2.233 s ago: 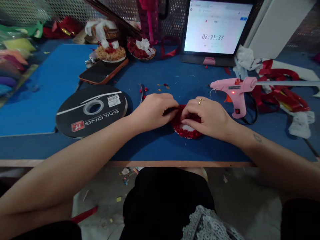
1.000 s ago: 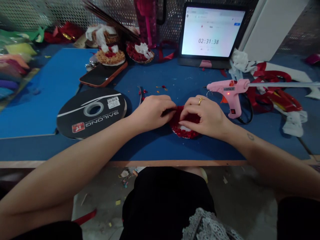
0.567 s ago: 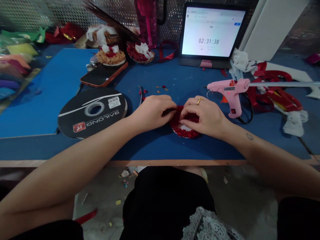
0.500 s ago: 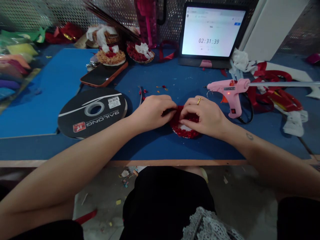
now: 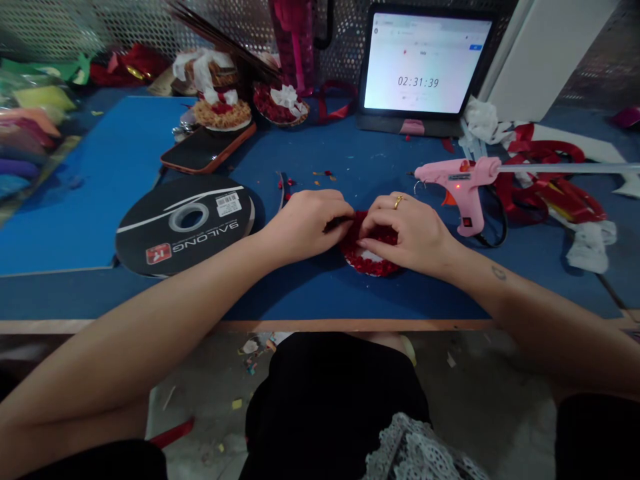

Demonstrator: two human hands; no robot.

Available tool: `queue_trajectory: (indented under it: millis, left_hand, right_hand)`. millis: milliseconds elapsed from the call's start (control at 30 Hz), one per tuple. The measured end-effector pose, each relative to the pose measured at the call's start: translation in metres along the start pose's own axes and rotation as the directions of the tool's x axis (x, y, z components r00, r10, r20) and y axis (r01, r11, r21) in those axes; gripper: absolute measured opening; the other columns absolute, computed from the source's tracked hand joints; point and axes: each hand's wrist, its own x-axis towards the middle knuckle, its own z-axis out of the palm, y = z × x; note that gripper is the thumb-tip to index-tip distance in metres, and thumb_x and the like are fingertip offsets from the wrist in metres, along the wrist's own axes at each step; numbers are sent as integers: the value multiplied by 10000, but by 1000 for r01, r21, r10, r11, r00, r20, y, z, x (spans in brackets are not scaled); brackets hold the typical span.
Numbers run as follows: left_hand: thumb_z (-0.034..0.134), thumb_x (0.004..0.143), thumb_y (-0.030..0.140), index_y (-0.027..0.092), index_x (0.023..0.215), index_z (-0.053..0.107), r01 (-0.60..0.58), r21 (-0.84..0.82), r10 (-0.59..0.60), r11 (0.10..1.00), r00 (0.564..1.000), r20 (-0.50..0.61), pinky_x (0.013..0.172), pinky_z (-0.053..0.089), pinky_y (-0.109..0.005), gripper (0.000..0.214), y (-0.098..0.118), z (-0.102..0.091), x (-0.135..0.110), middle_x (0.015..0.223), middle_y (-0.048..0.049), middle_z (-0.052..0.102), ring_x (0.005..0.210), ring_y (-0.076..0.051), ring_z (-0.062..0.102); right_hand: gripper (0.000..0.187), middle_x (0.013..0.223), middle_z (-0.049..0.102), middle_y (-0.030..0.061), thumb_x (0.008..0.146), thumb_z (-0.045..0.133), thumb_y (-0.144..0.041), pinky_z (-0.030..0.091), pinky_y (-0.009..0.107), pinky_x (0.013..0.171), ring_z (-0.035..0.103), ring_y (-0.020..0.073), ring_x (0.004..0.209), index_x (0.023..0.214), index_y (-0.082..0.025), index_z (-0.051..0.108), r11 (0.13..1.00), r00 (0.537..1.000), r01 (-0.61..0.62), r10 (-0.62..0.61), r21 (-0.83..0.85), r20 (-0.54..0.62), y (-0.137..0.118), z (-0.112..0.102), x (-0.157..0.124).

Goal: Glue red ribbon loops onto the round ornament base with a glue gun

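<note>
A round disc trimmed with gathered red ribbon (image 5: 373, 268) lies flat on the blue table, its white centre partly showing. Over its right part my right hand (image 5: 407, 230) is closed, thumb and fingers pinching the red trim. My left hand (image 5: 315, 223) is closed at the disc's upper left edge, fingertips pressed on the red ribbon there. Both hands cover much of the disc, so the exact spot between the fingertips is hidden. A pink glue gun (image 5: 467, 190) with a lit orange light lies right of my right hand.
Left of my hands lies a black ribbon spool (image 5: 150, 223). Behind it are a phone (image 5: 210, 148) and finished ribbon rosettes (image 5: 223, 119). A tablet (image 5: 425, 67) stands at the back. Red ribbon (image 5: 543, 150) piles up at the right. The table's wooden edge (image 5: 350, 325) runs in front.
</note>
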Motion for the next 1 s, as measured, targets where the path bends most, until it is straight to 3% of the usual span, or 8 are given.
queue_trajectory:
  millis: [700, 833, 900, 1000]
  left_hand:
    - [530, 865, 166, 147, 912, 711, -17, -18, 17, 1000, 1000, -17, 665, 471, -246, 188, 0, 2, -1, 821, -35, 695, 779, -155, 657]
    - [571, 864, 196, 163, 934, 707, 43, -7, -44, 999, 983, -179, 648, 489, -242, 156, -2, -10, 0, 878, -27, 701, 729, -124, 633]
    - [589, 868, 236, 179, 946, 703, 127, 5, -120, 992, 950, -287, 605, 488, -235, 149, -7, -24, 1, 915, -23, 695, 667, -98, 599]
    - [595, 869, 257, 188, 917, 703, 281, 118, -228, 952, 914, -336, 659, 491, -256, 137, -18, -48, 2, 880, -19, 693, 676, -104, 585]
  right_hand:
    - [73, 860, 648, 29, 828, 647, -268, 398, 327, 758, 556, 202, 824, 816, -201, 675, 1000, 1000, 23, -23, -14, -6, 2, 2, 0]
    - [125, 849, 656, 27, 860, 631, -313, 403, 320, 754, 565, 194, 812, 822, -196, 657, 998, 998, 49, -47, 39, -47, 4, 1, -1]
    - [143, 837, 665, 25, 875, 616, -327, 409, 322, 767, 572, 187, 792, 841, -193, 651, 995, 992, 72, -66, 61, -108, 4, -1, -1]
    - [120, 832, 680, 29, 883, 600, -292, 420, 324, 776, 584, 174, 757, 852, -187, 650, 992, 969, 111, -95, 58, -229, 3, -6, -1]
